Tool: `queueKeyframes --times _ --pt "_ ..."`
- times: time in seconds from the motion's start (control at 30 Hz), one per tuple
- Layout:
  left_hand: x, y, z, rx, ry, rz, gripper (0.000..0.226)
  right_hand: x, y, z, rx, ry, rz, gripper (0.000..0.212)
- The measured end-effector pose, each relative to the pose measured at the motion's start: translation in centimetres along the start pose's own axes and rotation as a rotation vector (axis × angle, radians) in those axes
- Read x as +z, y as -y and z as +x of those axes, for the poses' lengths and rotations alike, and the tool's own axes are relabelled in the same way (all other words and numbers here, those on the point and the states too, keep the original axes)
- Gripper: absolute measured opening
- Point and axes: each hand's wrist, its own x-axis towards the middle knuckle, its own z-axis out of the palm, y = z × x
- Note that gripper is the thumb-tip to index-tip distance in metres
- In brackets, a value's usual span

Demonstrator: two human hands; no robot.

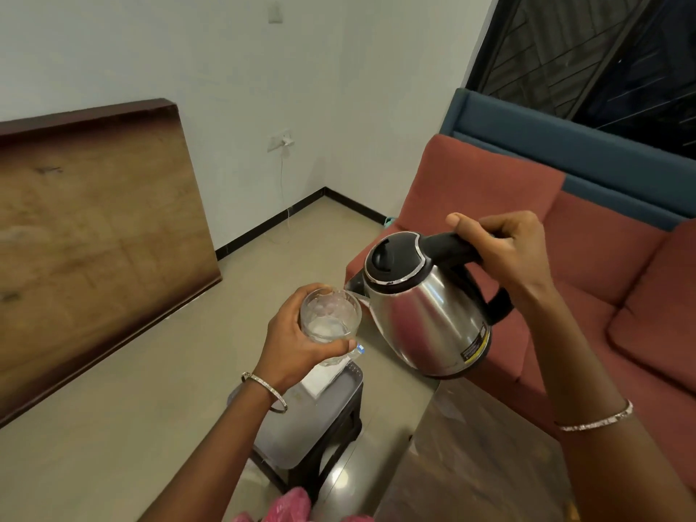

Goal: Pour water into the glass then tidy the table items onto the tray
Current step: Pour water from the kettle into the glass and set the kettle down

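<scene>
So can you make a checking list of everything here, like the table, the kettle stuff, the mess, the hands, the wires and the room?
Surface: brown table at lower right, bare where visible.
Job's things: steel kettle tilted, spout at the rim of the glass; glass holds some water; grey tray on a dark stool below.
Clutter: white paper on the tray.
Hands: left hand holds the glass; right hand grips the kettle handle.
Cables: white cable hangs from a wall socket.
Surroundings: red sofa, leaning wooden board.
</scene>
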Motion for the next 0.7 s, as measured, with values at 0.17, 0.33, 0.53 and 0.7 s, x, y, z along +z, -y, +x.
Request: queueKeyframes --times 0.17,0.33,0.53,0.7 --pt "-2.1 2.2 -1.0 -0.078 -0.014 0.05 0.078 5.0 -4.4 -3.2 0.288 -0.041 0.272 0.053" --pt "-4.8 4.8 -1.8 -0.177 -0.046 0.091 0.081 11.4 -8.7 -6.7 0.505 -0.066 0.384 0.052" --pt "-8.4 8.3 -2.3 -0.256 -0.084 0.094 0.08 20.3 -11.7 -11.0 0.759 -0.128 0.405 0.039" --pt "-11.7 11.5 -1.6 -0.314 -0.09 0.14 0.083 27.7 -14.0 -14.8 0.908 -0.122 0.45 0.033"
